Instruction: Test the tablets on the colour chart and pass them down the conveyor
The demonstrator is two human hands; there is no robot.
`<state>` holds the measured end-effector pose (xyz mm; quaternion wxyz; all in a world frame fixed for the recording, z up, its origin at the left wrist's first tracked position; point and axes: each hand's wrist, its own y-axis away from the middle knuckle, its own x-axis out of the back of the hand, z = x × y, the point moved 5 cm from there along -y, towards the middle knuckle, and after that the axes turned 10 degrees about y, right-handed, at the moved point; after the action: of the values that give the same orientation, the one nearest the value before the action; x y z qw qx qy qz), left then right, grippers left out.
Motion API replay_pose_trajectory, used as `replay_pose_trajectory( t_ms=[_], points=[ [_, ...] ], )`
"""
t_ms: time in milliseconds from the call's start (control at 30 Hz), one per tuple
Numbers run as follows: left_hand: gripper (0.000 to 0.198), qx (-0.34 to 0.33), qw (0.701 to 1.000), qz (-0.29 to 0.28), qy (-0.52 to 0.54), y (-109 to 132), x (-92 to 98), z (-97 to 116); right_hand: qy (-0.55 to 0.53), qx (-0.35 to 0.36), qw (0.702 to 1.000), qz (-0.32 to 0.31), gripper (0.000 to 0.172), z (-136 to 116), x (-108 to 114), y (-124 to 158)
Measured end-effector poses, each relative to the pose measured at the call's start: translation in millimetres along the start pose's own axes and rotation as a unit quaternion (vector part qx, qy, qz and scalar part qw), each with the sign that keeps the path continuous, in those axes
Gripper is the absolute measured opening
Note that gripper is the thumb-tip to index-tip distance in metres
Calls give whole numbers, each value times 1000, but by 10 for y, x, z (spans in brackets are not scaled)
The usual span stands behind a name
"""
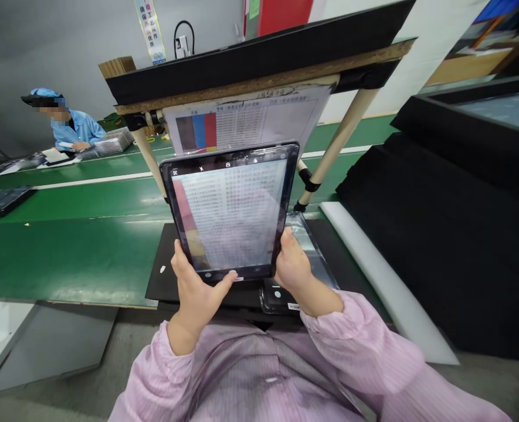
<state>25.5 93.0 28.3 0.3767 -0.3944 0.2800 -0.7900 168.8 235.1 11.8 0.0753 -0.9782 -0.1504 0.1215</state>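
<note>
I hold a black tablet (230, 211) upright in both hands, its lit screen showing a camera picture of the printed chart behind it. My left hand (195, 290) grips the lower left corner, thumb reaching along the bottom bezel. My right hand (292, 266) grips the lower right edge. The paper chart (259, 120), with dark, blue and red colour bars and a table of text, hangs from a slanted wooden shelf (259, 82). Under the tablet a second dark device (281, 296) lies on a black mat (165, 275).
A green conveyor belt (65, 234) runs to the left. A person in blue cap and coat (68, 123) works at its far end, beside trays. Black foam blocks (439, 223) and a white foam strip (382, 275) stand to the right. Another tablet (2, 199) lies far left.
</note>
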Motion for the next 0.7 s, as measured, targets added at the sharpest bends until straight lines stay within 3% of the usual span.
replay_pose_trajectory(
  t_ms=[200, 700],
  points=[
    [132, 12, 1000, -14, 10, 22, 3, -27, 1, -2, 1000, -22, 66, 14, -18, 2],
    [130, 12, 999, -3, 33, 38, -9, -47, 43, -12, 999, -2, 70, 92, 56, 20]
  ],
)
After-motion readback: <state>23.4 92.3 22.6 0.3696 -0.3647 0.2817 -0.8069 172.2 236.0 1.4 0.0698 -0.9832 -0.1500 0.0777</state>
